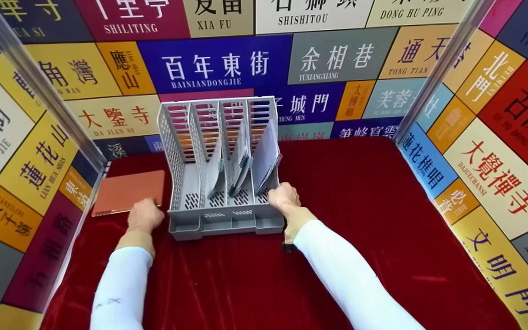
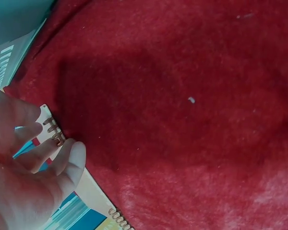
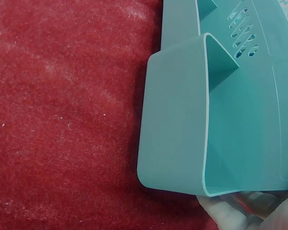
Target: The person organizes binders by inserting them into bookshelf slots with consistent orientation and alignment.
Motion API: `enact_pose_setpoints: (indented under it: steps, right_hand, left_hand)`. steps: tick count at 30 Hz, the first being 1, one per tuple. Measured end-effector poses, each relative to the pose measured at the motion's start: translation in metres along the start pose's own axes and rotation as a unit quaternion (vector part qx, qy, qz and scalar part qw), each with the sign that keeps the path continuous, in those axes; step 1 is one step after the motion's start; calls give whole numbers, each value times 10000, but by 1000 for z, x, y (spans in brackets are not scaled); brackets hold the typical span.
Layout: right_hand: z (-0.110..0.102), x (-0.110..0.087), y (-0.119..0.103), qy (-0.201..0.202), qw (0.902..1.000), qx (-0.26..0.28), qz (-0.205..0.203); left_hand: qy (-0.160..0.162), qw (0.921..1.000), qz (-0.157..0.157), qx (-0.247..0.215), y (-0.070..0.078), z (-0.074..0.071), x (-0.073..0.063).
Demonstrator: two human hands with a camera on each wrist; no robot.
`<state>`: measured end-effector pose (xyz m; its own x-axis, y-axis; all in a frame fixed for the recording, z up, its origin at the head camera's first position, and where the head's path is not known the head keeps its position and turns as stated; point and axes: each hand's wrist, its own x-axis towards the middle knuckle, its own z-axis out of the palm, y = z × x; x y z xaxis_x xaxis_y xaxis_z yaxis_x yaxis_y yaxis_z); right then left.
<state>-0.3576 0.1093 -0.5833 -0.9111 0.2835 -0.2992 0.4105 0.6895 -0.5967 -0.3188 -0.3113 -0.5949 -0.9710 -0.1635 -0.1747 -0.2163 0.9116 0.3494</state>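
Note:
A reddish-brown spiral notebook (image 1: 130,190) lies on the red cloth, left of a grey desktop file rack (image 1: 227,214). My left hand (image 1: 145,215) grips the notebook's front right corner. In the left wrist view, the curled fingers of the left hand (image 2: 33,167) are at the ringed edge of the notebook (image 2: 93,191). At the rack's right front side, my right hand (image 1: 285,197) holds the side wall. The right wrist view has part of the right hand (image 3: 249,211) against the end of the rack's front tray (image 3: 175,120); the other fingers are hidden.
Several spiral notebooks (image 1: 266,156) stand tilted in the rack's right compartments; its leftmost compartment shows bare floor. Red cloth (image 1: 360,197) covers the table. Walls with printed Chinese signs (image 1: 218,62) enclose the back and both sides, with metal posts (image 1: 442,68) at the corners.

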Motion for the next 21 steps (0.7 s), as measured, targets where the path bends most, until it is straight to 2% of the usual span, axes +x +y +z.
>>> enact_pose_setpoints:
  steps: [6, 7, 14, 21]
  right_hand:
    - [1, 0, 1, 17, 10000, 33, 4]
    - [-2, -7, -3, -57, 10000, 50, 64]
    - [-4, -9, -4, -75, 10000, -28, -20]
    - [-4, -9, -3, -51, 10000, -3, -20]
  left_hand:
    - [103, 9998, 20, 153, -4, 4, -2]
    - [117, 9998, 6, 156, -5, 4, -2]
    - [64, 9995, -316, -13, -11, 2, -9]
    - [254, 9968, -757, -57, -20, -1, -16]
